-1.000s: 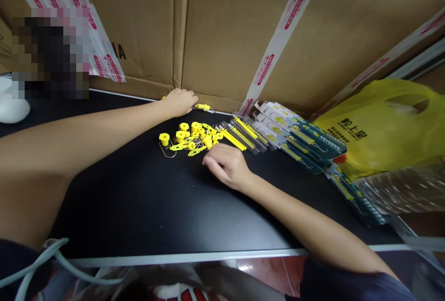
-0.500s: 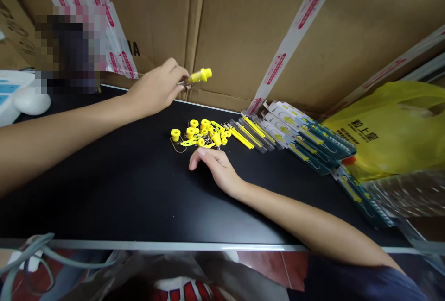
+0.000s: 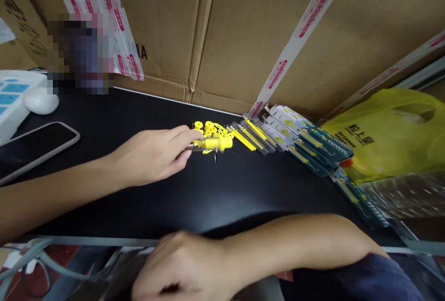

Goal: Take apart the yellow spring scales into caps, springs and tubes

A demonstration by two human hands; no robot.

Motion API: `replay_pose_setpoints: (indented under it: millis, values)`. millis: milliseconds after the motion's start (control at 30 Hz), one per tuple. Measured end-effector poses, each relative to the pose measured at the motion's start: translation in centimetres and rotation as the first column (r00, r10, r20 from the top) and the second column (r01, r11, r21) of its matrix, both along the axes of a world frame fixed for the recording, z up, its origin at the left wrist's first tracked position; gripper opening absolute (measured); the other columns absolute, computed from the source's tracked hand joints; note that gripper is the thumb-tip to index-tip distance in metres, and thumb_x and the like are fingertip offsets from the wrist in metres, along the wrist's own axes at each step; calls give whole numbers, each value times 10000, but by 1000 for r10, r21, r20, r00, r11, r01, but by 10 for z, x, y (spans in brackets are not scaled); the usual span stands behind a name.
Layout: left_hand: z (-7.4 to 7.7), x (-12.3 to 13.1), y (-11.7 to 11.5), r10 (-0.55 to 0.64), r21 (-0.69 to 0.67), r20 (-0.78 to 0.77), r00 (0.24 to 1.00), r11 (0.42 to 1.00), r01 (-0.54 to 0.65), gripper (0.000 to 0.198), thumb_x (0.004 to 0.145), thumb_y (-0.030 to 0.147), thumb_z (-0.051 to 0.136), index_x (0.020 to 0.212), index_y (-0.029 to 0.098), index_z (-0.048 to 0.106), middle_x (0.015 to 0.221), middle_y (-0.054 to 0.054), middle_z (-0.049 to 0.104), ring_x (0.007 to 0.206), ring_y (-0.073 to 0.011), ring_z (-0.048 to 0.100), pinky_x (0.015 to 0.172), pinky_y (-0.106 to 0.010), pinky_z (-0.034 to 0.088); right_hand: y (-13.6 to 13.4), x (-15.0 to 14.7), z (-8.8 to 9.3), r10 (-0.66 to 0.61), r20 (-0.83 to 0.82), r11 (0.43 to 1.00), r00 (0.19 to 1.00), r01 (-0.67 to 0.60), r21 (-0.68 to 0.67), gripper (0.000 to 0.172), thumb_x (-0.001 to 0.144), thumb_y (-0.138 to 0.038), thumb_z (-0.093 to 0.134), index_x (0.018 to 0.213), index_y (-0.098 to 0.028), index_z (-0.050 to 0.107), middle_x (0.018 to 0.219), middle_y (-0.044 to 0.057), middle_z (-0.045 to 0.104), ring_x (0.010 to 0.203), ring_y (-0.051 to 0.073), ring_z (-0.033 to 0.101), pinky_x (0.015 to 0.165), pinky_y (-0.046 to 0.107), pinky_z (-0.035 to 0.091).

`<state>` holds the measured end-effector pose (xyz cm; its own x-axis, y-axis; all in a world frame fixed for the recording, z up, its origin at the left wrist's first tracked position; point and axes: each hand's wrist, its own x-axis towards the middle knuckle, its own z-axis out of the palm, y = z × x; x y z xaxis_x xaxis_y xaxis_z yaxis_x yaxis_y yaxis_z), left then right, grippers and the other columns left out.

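Note:
My left hand (image 3: 163, 155) is closed on a clear tube with a yellow end piece (image 3: 220, 143), held level over the black table (image 3: 139, 208). A thin dark wire loop hangs under the yellow end. Just behind it lies a pile of small yellow parts (image 3: 209, 128), partly hidden by the tube. My right hand (image 3: 181, 268) is at the table's front edge, close to the camera, with its fingers curled; whether anything is in them cannot be made out. Several clear tubes with yellow rods (image 3: 255, 129) lie right of the pile.
Teal and white printed packages (image 3: 306, 139) are stacked at the right, beside a yellow plastic bag (image 3: 389, 134). A phone (image 3: 38, 146) and a white device (image 3: 17, 92) are at the left. Cardboard boxes (image 3: 260, 28) stand along the back.
My left hand has come down and nearer with the tube, now in front of the pile. My right hand has pulled back from beside the pile to the front edge. The phone has come into view.

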<state>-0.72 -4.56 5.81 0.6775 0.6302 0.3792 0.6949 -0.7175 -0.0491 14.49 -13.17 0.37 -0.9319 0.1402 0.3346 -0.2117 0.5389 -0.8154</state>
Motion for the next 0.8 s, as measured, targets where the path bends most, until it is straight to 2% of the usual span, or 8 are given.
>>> replay_pose_setpoints:
  millis: [67, 167, 200, 267, 300, 400, 500, 800]
  values:
    - [-12, 0, 2, -1, 10, -16, 1000, 1000, 1, 322, 928, 317, 339, 1198, 203, 474, 1076, -46, 619, 840, -169, 636, 604, -250, 436, 23, 26, 15, -264, -109, 926, 958, 283, 248, 233, 896, -267, 455, 682, -198, 516, 567, -30, 532, 528, 87, 501, 534, 209, 403]
    - [-25, 0, 8, -11, -31, -40, 999, 999, 10, 329, 933, 409, 376, 1163, 208, 499, 1081, -37, 636, 858, -163, 646, 615, -231, 440, 58, 65, 26, -470, -329, 668, 819, 573, 474, 82, 873, -209, 479, 824, -211, 544, 661, 5, 583, 561, 115, 517, 509, 251, 380]
    - [-28, 0, 10, -11, -43, -51, 999, 999, 9, 323, 935, 414, 379, 1151, 212, 509, 1063, -30, 644, 850, -159, 649, 611, -227, 437, 67, 76, 27, -535, -393, 592, 748, 663, 457, 71, 867, -183, 477, 844, -219, 534, 690, 15, 592, 592, 124, 534, 528, 255, 397]
    - [-32, 0, 11, -18, -52, -58, 998, 999, 15, 307, 938, 408, 380, 1129, 220, 528, 1016, -17, 659, 819, -150, 655, 595, -224, 429, 83, 90, 24, -707, -482, 438, 517, 856, 275, 44, 864, -190, 483, 850, -225, 505, 685, 13, 550, 595, 133, 517, 546, 270, 410]
    - [-34, 0, 11, -27, -45, -57, 998, 999, 25, 301, 939, 404, 381, 1121, 221, 536, 996, -13, 663, 802, -148, 657, 585, -225, 424, 88, 93, 21, -778, -450, 384, 438, 899, 211, 21, 859, -219, 509, 876, -224, 496, 706, 11, 540, 585, 129, 498, 537, 270, 405]
    - [-39, -3, 10, -47, 30, -52, 998, 998, 48, 295, 939, 392, 390, 1120, 213, 539, 936, -10, 673, 757, -147, 659, 556, -233, 408, 96, 95, 14, -821, -223, 467, 525, 843, 266, 156, 848, -277, 550, 980, -212, 500, 762, 7, 552, 608, 118, 486, 567, 261, 422]
    - [-43, -7, 8, -48, 126, -62, 997, 990, 56, 298, 939, 365, 402, 1153, 197, 522, 883, -7, 672, 729, -149, 658, 547, -246, 403, 96, 91, 9, -782, -102, 549, 615, 756, 357, 117, 873, -279, 523, 954, -194, 526, 806, 22, 571, 697, 128, 503, 652, 270, 436]
    - [-46, -3, 6, -89, 130, -75, 993, 987, 98, 266, 927, 298, 410, 1139, 207, 542, 839, -5, 647, 740, -140, 626, 587, -252, 417, 92, 83, 4, -747, -8, 583, 665, 660, 474, 179, 937, -313, 422, 845, -183, 502, 765, 31, 534, 709, 143, 469, 668, 275, 402]
